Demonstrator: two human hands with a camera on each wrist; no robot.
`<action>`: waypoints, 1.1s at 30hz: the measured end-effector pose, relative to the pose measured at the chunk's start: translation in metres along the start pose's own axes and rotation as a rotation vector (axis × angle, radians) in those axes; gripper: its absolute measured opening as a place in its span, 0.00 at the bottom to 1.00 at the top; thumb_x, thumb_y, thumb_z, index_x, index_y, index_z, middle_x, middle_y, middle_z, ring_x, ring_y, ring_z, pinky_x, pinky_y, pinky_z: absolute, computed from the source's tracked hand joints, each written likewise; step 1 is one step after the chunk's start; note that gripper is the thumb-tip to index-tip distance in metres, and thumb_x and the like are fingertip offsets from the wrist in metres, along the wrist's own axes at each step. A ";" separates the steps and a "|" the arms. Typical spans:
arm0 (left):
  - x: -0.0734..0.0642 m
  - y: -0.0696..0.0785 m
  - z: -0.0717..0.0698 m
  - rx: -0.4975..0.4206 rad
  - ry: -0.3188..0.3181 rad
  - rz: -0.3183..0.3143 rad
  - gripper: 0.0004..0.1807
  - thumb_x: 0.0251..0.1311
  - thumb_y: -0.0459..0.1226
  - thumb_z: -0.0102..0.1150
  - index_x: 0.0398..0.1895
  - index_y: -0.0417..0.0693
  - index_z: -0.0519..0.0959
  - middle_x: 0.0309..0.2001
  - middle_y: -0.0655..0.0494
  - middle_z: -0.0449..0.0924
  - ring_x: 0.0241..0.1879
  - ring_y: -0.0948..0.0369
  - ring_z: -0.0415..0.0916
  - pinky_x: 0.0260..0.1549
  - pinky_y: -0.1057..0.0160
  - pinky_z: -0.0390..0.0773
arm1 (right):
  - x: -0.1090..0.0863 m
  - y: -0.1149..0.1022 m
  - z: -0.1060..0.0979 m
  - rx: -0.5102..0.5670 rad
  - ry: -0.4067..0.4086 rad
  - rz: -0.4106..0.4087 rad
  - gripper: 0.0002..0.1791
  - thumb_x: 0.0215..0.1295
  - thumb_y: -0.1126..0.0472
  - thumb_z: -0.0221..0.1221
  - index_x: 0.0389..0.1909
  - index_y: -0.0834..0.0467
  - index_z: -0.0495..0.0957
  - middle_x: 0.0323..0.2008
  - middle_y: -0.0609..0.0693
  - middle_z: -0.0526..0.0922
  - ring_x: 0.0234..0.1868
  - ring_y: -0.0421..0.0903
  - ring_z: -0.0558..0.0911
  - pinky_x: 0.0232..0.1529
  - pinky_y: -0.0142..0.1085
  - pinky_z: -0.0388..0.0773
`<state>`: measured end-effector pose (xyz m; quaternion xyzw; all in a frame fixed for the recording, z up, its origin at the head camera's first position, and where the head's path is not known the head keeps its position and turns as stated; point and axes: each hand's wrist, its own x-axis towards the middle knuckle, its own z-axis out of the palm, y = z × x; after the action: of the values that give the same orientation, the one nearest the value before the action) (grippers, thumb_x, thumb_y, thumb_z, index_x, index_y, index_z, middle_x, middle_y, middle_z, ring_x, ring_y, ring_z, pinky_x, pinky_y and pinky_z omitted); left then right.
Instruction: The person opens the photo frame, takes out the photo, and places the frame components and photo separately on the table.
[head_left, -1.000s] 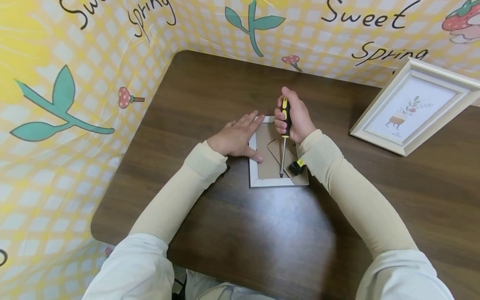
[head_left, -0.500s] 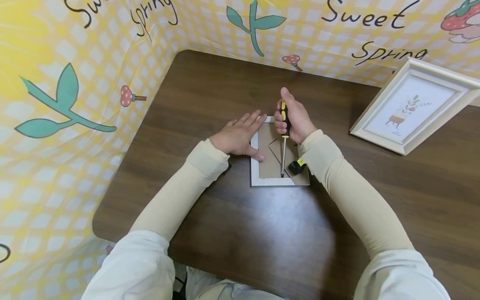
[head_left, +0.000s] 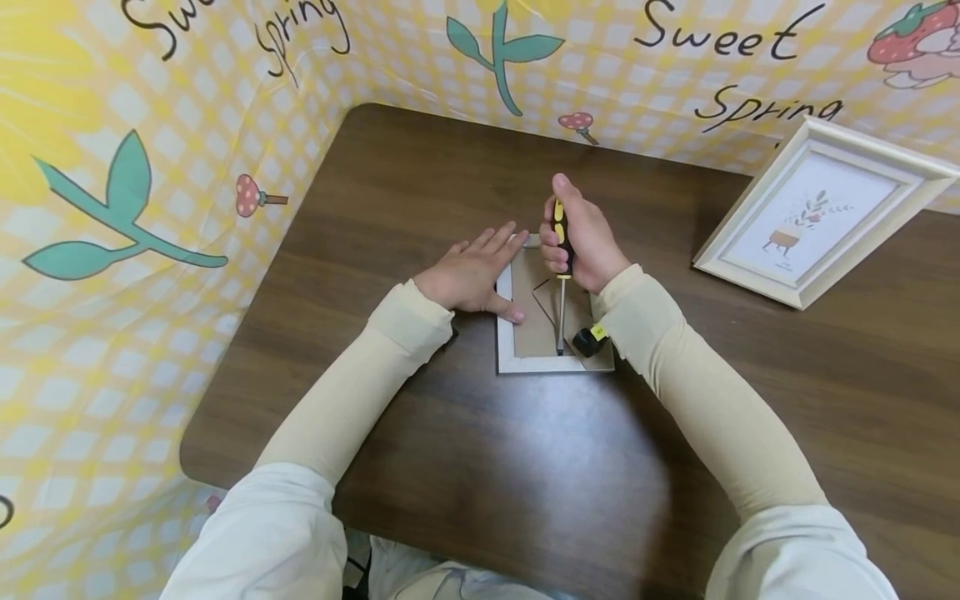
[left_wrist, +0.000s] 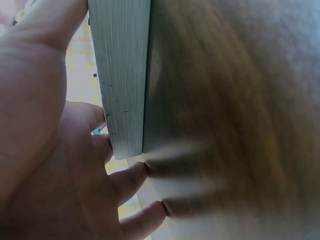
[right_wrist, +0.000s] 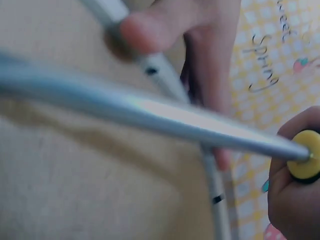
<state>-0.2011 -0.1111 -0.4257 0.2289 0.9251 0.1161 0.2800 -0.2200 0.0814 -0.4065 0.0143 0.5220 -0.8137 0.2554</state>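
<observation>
A picture frame with a white border (head_left: 506, 342) lies back side up on the table, its brown backing board (head_left: 531, 333) showing. My left hand (head_left: 472, 275) rests on the frame's left side with fingers spread; the left wrist view has fingertips past the frame's edge (left_wrist: 120, 90). Above the board, my right hand (head_left: 592, 242) grips a yellow-and-black screwdriver (head_left: 562, 308) by its handle, thumb on top. The shaft points down, its tip at the lower inner edge of the border. Small dark tabs (right_wrist: 217, 199) line the inner edge in the right wrist view.
A second, cream picture frame (head_left: 810, 292) with a plant print stands upright at the right on the brown wooden table (head_left: 480, 450). A yellow checked cloth (head_left: 420, 50) hangs behind the table and along its left side.
The screwdriver's handle and my right hand have tilted slightly left, while the tip stays at the lower edge of the picture frame. My left hand keeps its place on it.
</observation>
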 end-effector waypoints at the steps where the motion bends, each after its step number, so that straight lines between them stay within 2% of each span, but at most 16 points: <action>1: 0.000 0.000 0.000 0.002 0.002 0.000 0.69 0.51 0.68 0.66 0.83 0.56 0.32 0.81 0.56 0.23 0.79 0.51 0.28 0.72 0.43 0.42 | -0.002 -0.001 0.003 -0.016 -0.006 -0.017 0.25 0.77 0.39 0.48 0.34 0.58 0.65 0.16 0.48 0.63 0.09 0.40 0.61 0.10 0.30 0.61; 13: -0.002 0.000 0.000 0.010 0.004 0.002 0.69 0.50 0.69 0.66 0.82 0.57 0.31 0.81 0.55 0.23 0.79 0.51 0.28 0.72 0.43 0.42 | -0.035 -0.007 0.015 -0.150 -0.063 -0.208 0.27 0.78 0.40 0.47 0.31 0.61 0.66 0.17 0.51 0.64 0.10 0.45 0.62 0.09 0.35 0.62; 17: -0.002 -0.001 0.000 0.011 0.002 0.004 0.69 0.50 0.69 0.66 0.82 0.58 0.30 0.81 0.56 0.23 0.79 0.51 0.28 0.72 0.43 0.41 | -0.046 -0.007 0.019 -0.199 -0.086 -0.309 0.28 0.80 0.42 0.45 0.29 0.62 0.66 0.16 0.53 0.64 0.09 0.46 0.61 0.09 0.37 0.62; 23: -0.002 -0.001 0.000 0.001 -0.002 0.003 0.70 0.50 0.70 0.65 0.82 0.58 0.30 0.81 0.57 0.22 0.79 0.52 0.27 0.73 0.44 0.41 | -0.062 -0.001 0.028 -0.352 -0.134 -0.496 0.28 0.81 0.45 0.42 0.28 0.65 0.66 0.15 0.57 0.64 0.09 0.49 0.62 0.08 0.38 0.63; 26: -0.002 0.000 0.001 -0.007 -0.001 0.006 0.69 0.50 0.70 0.65 0.82 0.59 0.31 0.81 0.57 0.23 0.79 0.51 0.27 0.73 0.44 0.40 | -0.071 0.002 0.031 -0.401 -0.136 -0.553 0.27 0.80 0.47 0.42 0.27 0.65 0.66 0.14 0.58 0.64 0.08 0.49 0.63 0.08 0.38 0.63; 29: -0.002 0.001 0.001 -0.013 0.000 0.010 0.68 0.51 0.69 0.66 0.82 0.60 0.31 0.81 0.57 0.23 0.79 0.50 0.26 0.72 0.43 0.39 | -0.078 0.005 0.032 -0.403 -0.134 -0.604 0.26 0.79 0.48 0.42 0.26 0.64 0.67 0.13 0.56 0.64 0.08 0.48 0.63 0.08 0.37 0.63; 33: -0.003 0.002 0.000 -0.002 -0.004 0.008 0.68 0.51 0.69 0.65 0.82 0.61 0.31 0.81 0.58 0.23 0.79 0.50 0.26 0.72 0.43 0.39 | -0.087 0.010 0.031 -0.348 -0.150 -0.696 0.25 0.78 0.50 0.43 0.25 0.65 0.65 0.13 0.53 0.65 0.08 0.46 0.62 0.07 0.36 0.61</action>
<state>-0.1986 -0.1108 -0.4236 0.2323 0.9236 0.1177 0.2815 -0.1324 0.0868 -0.3757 -0.2665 0.6058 -0.7497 0.0006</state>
